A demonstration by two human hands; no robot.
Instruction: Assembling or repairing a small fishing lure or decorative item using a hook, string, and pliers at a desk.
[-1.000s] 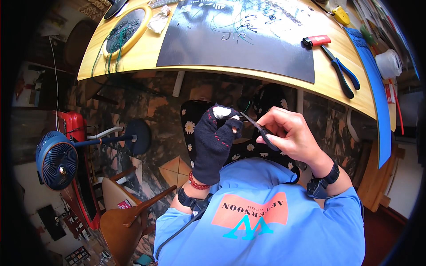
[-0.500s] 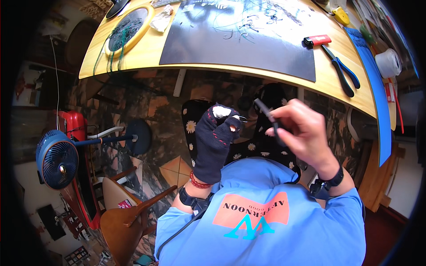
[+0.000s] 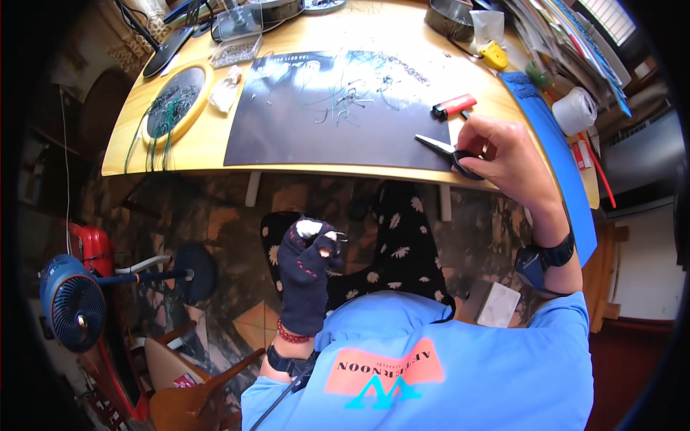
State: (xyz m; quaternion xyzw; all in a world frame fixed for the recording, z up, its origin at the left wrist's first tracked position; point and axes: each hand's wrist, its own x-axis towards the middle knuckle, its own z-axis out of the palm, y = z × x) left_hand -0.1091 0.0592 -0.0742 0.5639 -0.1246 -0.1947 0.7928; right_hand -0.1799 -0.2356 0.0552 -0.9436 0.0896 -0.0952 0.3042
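Note:
My left hand [image 3: 305, 255] wears a dark navy glove with red stitching and open fingertips; white covering shows on a finger. Its fingers are pinched together on a small, thin wire piece [image 3: 342, 238], held over my lap. My right hand [image 3: 499, 154] is bare and closed around a scissors-like tool [image 3: 437, 144] with silver pointed blades and black handles. It hovers at the table's front right, blades toward the dark mat [image 3: 287, 136]. A red lighter [image 3: 454, 106] lies just beyond that hand. The hand hides most of the pliers beside the lighter.
Thin wire pieces lie scattered on the mat. A yellow-rimmed oval tray [image 3: 206, 93] with green strands stands left, beside crumpled white tissue [image 3: 226, 90]. A blue strip [image 3: 550, 144] and white spool [image 3: 575, 111] line the right edge. A fan [image 3: 72, 302] stands low left.
My right hand has moved up and right, from near my left hand to the table's front edge, still holding the tool. The left hand keeps its pinch. The view has shifted, showing more of the tabletop.

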